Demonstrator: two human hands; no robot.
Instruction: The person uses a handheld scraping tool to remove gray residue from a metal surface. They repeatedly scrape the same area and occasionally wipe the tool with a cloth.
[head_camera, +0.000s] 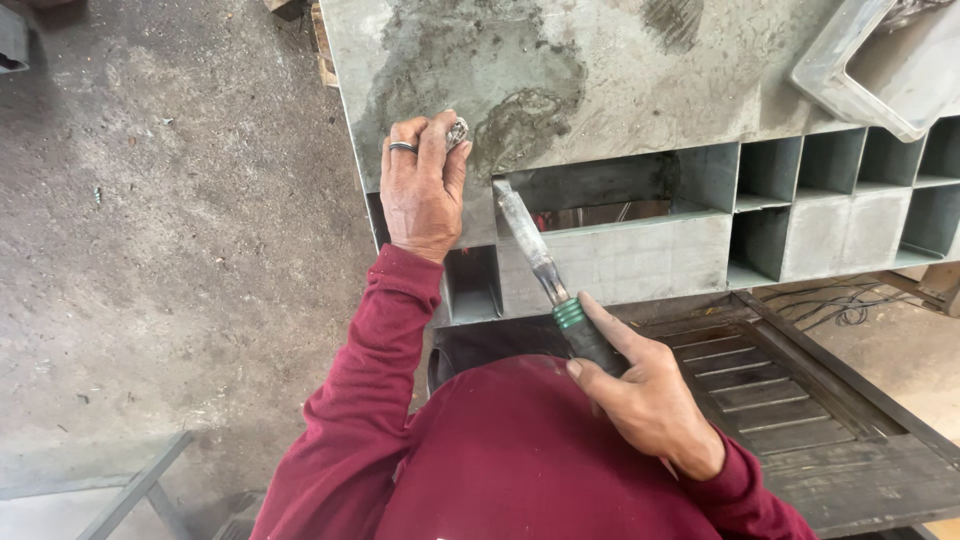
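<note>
My left hand (420, 185) rests on the top edge of a grey metal cabinet (620, 60), its fingers closed around a small silvery lump (458, 131); a ring sits on one finger. My right hand (640, 395) grips the dark handle of a putty knife (540, 262) with a green collar. Its paste-coated blade points up and left, with the tip at the upper edge of a wide open compartment (600, 200) on the cabinet's front. Grey filler is smeared over the cabinet's top panel (480, 70). Both sleeves are dark red.
Several small square compartments (830, 200) fill the cabinet's right side. A grey plastic tray (880, 65) lies on its top right corner. A dark slatted panel (800, 410) and black cables (840, 305) lie lower right. Concrete floor (170, 220) spreads to the left, a metal frame (130, 490) at lower left.
</note>
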